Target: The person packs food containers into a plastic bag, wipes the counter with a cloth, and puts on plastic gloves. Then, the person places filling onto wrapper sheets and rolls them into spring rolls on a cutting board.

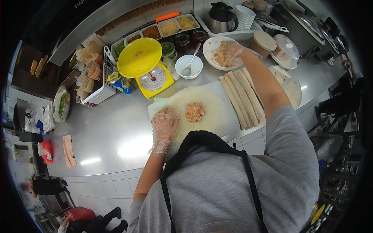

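My left hand (165, 124), in a clear plastic glove, rests at the left edge of a thin round wrapper sheet (211, 106) with its fingers curled in; anything inside them is hidden. A clump of chopped orange-pink filling (195, 112) lies near the middle of the sheet, on a white board (232, 125). My right hand (233, 53), gloved too, reaches into a white bowl (208, 43) of the same filling (222, 56). Its fingers are closed in the mixture, their tips partly hidden. Several long pale rolls (243, 99) lie side by side right of the sheet.
A yellow kitchen scale (155, 82) stands behind the board, beside a small white bowl (189, 66) with a spoon (187, 71). Topping trays (169, 28) line the back. Sauce bottles (93, 72) fill a basket at left. Lidded containers (286, 50) stand at right. Other people are at lower left.
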Demonstrator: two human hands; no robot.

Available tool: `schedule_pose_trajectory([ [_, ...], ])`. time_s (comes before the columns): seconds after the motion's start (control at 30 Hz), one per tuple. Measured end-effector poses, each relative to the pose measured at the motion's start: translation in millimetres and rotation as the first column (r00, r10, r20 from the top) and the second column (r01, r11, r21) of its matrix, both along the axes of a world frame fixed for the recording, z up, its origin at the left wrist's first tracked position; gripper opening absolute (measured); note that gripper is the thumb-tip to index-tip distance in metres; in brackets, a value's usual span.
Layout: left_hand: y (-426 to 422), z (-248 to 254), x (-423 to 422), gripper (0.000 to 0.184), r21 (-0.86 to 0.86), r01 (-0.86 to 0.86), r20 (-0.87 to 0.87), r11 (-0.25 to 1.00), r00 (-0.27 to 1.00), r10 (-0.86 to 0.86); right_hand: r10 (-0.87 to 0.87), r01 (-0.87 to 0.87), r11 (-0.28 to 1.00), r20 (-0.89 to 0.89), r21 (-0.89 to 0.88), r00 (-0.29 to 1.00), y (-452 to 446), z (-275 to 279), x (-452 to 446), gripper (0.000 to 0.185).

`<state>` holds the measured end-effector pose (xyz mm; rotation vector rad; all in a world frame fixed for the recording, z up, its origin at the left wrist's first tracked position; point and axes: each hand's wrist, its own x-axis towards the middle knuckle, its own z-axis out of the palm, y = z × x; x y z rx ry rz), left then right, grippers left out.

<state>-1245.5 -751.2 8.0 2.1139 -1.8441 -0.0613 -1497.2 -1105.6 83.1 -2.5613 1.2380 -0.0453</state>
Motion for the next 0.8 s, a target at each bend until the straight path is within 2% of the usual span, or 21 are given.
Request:
schedule_pose_trajectory([
  [0.07,1,1,-1,0.042,-0.097,0.03,0.063,0.995,0.998,-0.024,-0.02,-0.016,0.973,0.154,0.23,0.988,-15,-10,-8,0.047],
  [0.1,1,1,-1,0.042,-0.098,0.031,0.062,0.995,0.998,-0.025,-0.021,-0.014,0.973,0.153,0.229,0.988,-8,-2,-9,0.047],
  [0.17,1,3,0,0.042,-0.104,0.044,0.034,0.994,0.999,-0.041,-0.384,0.302,0.886,0.192,0.353,0.903,16,25,-6,0.041],
  [0.2,1,5,-1,0.042,-0.105,0.043,0.033,0.993,0.999,-0.04,-0.383,0.301,0.886,0.192,0.351,0.904,13,24,-9,0.041],
  [0.27,2,7,-2,0.043,-0.094,0.036,0.023,0.995,0.999,-0.034,-0.571,0.218,0.714,0.373,0.666,0.731,2,17,-23,0.038],
  [0.3,2,7,-2,0.043,-0.096,0.034,0.022,0.995,0.999,-0.032,-0.57,0.217,0.715,0.374,0.665,0.732,0,15,-25,0.038],
  [0.37,2,4,-1,0.045,-0.092,0.036,0.025,0.995,0.999,-0.034,-0.594,0.0,0.735,0.644,0.678,0.482,-4,11,-28,0.04],
  [0.4,2,2,-1,0.045,-0.093,0.034,0.025,0.995,0.999,-0.032,-0.592,-0.002,0.736,0.645,0.677,0.484,-3,16,-24,0.04],
  [0.47,1,0,-1,0.044,-0.078,0.017,0.004,0.997,1.0,-0.017,-0.419,-0.093,0.799,0.662,0.593,0.622,8,39,-1,0.044],
  [0.53,2,-1,-1,0.044,-0.064,0.013,-0.002,0.998,1.0,-0.013,-0.265,-0.319,0.809,0.791,0.493,0.551,26,59,32,0.055],
  [0.57,2,-1,-1,0.044,-0.051,0.014,-0.012,0.999,1.0,-0.015,-0.115,-0.366,0.826,0.764,0.429,0.635,21,68,52,0.05],
  [0.63,2,-3,0,0.044,-0.067,0.012,-0.006,0.998,1.0,-0.012,0.073,-0.408,0.859,0.717,0.308,0.694,48,96,97,0.052],
  [0.7,3,-3,-1,0.044,-0.087,0.009,-0.004,0.996,1.0,-0.01,0.243,-0.283,0.959,0.463,0.017,0.853,48,98,156,0.061],
  [0.73,3,0,-1,0.044,-0.095,0.022,-0.002,0.995,1.0,-0.023,0.306,-0.29,0.952,0.401,-0.101,0.863,91,127,163,0.063],
  [0.77,3,2,-2,0.044,-0.104,0.036,0.0,0.994,0.999,-0.036,0.313,-0.296,0.949,0.403,-0.105,0.86,98,135,178,0.063],
  [0.8,4,4,-2,0.044,-0.107,0.029,0.002,0.994,1.0,-0.029,0.428,-0.398,0.903,0.275,-0.16,0.861,104,140,192,0.065],
])
